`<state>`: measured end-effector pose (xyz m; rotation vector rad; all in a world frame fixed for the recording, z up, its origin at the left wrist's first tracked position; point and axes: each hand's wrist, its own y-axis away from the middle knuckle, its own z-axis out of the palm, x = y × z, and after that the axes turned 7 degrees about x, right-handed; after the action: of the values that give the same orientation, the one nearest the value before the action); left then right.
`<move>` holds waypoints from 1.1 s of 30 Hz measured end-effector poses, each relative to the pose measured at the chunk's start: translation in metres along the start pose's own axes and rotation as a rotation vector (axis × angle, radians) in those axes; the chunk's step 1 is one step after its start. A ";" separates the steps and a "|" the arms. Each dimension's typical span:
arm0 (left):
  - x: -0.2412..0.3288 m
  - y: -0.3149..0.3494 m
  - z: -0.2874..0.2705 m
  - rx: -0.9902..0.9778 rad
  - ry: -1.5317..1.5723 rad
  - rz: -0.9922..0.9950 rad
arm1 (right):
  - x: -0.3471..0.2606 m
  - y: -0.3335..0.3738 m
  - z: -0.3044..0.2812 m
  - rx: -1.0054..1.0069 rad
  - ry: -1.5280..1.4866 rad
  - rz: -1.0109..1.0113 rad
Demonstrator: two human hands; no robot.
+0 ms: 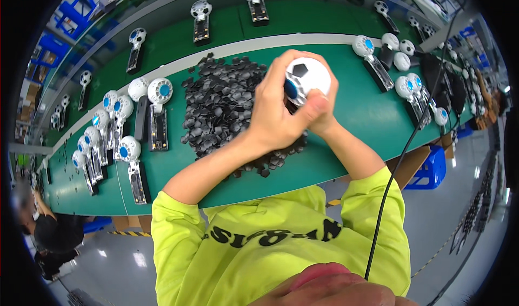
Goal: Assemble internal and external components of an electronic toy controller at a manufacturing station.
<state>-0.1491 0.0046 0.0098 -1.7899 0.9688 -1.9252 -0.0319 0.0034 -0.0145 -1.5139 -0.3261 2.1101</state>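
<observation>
Both hands are closed around a white ball-shaped fan head with a black pentagon on its top and a blue disc on its left side. My left hand wraps its left side, the thumb lying across the front. My right hand grips the right side, its fingers partly hidden behind the ball. Whatever handle sits below the ball is mostly covered by my hands. Right beside my left hand and under its forearm spreads a pile of small black pentagon pieces on the green table.
Several football-headed fans with open dark handles lie at the left. More fans lie at the right. Beyond a white rail, a green belt carries spaced fans. A black cable hangs at the right, near a blue stool.
</observation>
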 end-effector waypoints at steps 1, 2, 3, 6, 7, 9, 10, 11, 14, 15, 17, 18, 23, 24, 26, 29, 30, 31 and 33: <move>0.000 -0.009 -0.008 -0.012 0.004 0.000 | 0.004 -0.006 -0.001 0.033 -0.019 0.071; 0.001 -0.021 -0.019 -0.146 -0.157 -0.155 | 0.007 -0.010 -0.004 0.072 -0.034 0.140; -0.001 -0.031 -0.024 -0.280 -0.322 -0.307 | 0.009 -0.012 -0.009 0.111 -0.053 0.211; -0.017 -0.044 -0.040 -0.246 -0.299 -0.103 | 0.003 -0.020 -0.022 -0.052 -0.274 0.433; -0.022 -0.047 -0.043 -0.224 -0.285 0.001 | 0.000 -0.023 -0.026 -0.140 -0.382 0.541; -0.024 -0.047 -0.045 -0.204 -0.277 0.095 | -0.002 -0.025 -0.027 -0.229 -0.498 0.656; -0.021 -0.048 -0.043 -0.203 -0.264 0.139 | -0.003 -0.023 -0.027 -0.229 -0.495 0.641; -0.019 -0.049 -0.042 -0.203 -0.251 0.183 | -0.005 -0.022 -0.026 -0.229 -0.492 0.625; -0.011 -0.054 -0.041 -0.200 -0.227 0.267 | -0.011 -0.023 -0.024 -0.231 -0.487 0.598; -0.010 -0.056 -0.044 -0.215 -0.293 0.323 | -0.014 -0.026 -0.027 -0.258 -0.416 0.594; -0.007 -0.059 -0.050 -0.243 -0.426 0.435 | -0.020 -0.034 -0.034 -0.316 -0.274 0.586; -0.005 -0.060 -0.052 -0.258 -0.493 0.492 | -0.022 -0.036 -0.036 -0.345 -0.202 0.580; 0.009 -0.060 -0.052 -0.305 -0.698 0.668 | -0.029 -0.042 -0.040 -0.400 -0.165 0.566; 0.011 -0.058 -0.053 -0.301 -0.701 0.664 | -0.030 -0.042 -0.039 -0.405 -0.164 0.570; 0.016 -0.054 -0.054 -0.353 -0.775 0.610 | -0.035 -0.042 -0.037 -0.427 -0.008 0.563; 0.020 -0.050 -0.053 -0.404 -0.848 0.550 | -0.037 -0.040 -0.034 -0.449 0.147 0.554; 0.020 -0.049 -0.050 -0.362 -0.848 0.560 | -0.036 -0.040 -0.033 -0.424 0.141 0.517; 0.021 -0.048 -0.047 -0.321 -0.848 0.569 | -0.036 -0.039 -0.031 -0.398 0.136 0.481; 0.021 -0.046 -0.043 -0.237 -0.846 0.587 | -0.035 -0.037 -0.029 -0.345 0.124 0.407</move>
<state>-0.1846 0.0344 0.0576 -1.8725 1.2109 -0.6185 0.0136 0.0120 0.0212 -2.0479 -0.3772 2.3390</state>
